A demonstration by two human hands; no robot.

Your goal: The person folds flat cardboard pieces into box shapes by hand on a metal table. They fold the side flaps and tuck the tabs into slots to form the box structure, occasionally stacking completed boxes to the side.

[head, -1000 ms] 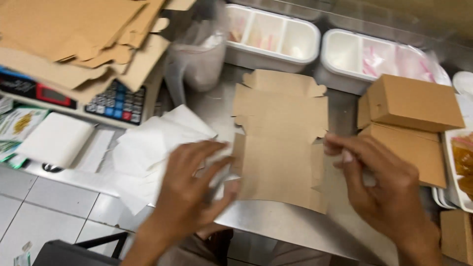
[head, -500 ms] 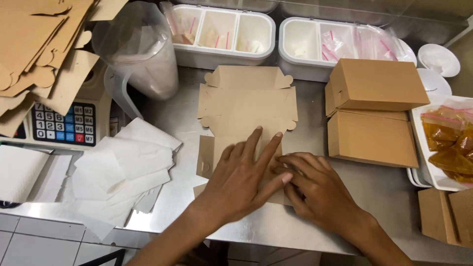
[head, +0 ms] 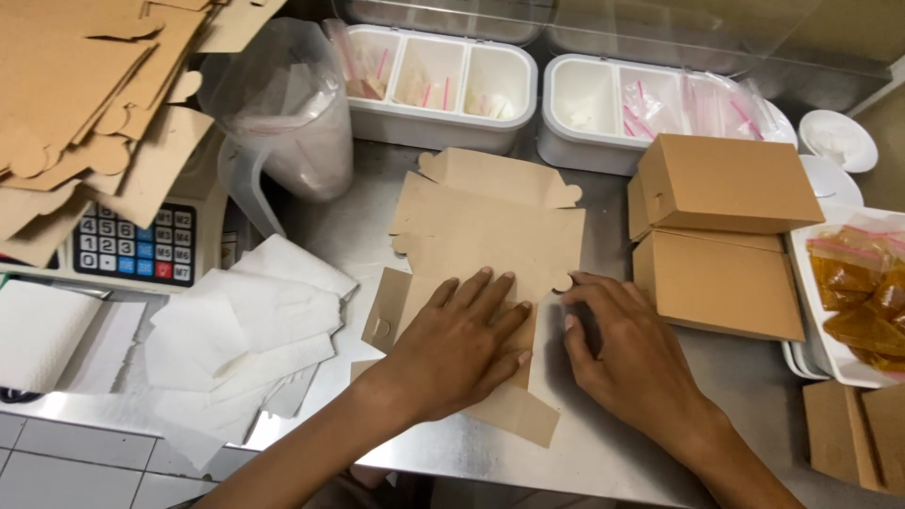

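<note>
Pressing flat: left hand point(head: 462, 344) lies palm down, fingers spread, on the near half of a flat brown box blank point(head: 490, 236) on the steel counter point(head: 603, 452). Right hand point(head: 627, 363) sits just right of it, fingers curled, tips touching the blank's right edge; not pinching anything that I can see.

Blank status: fully flat, tabs and side flaps out, far flap with its rounded lugs pointing at the far trays. No wall raised, no tab tucked. Judging from that, folding of this one hasn't started.

Done so far, as far as visible: two closed brown boxes point(head: 721, 236) stacked just right of the blank, top one sitting skewed on the lower. More brown cardboard pieces point(head: 853, 429) at near right, shape unclear.

Left to do: a pile of unfolded blanks point(head: 66, 94) at far left, overlapping a keypad scale point(head: 137, 247). Count not readable, but clearly several.

Around it:
- white paper sheets point(head: 245, 325), loose heap, left of the blank
- clear plastic bag point(head: 283, 113) with white stuff inside, far left of the blank
- two white compartment trays point(head: 438, 85) with small sachets along the far edge
- white tray of orange sauce packets point(head: 858, 292) at the right edge, beside the finished boxes
</note>
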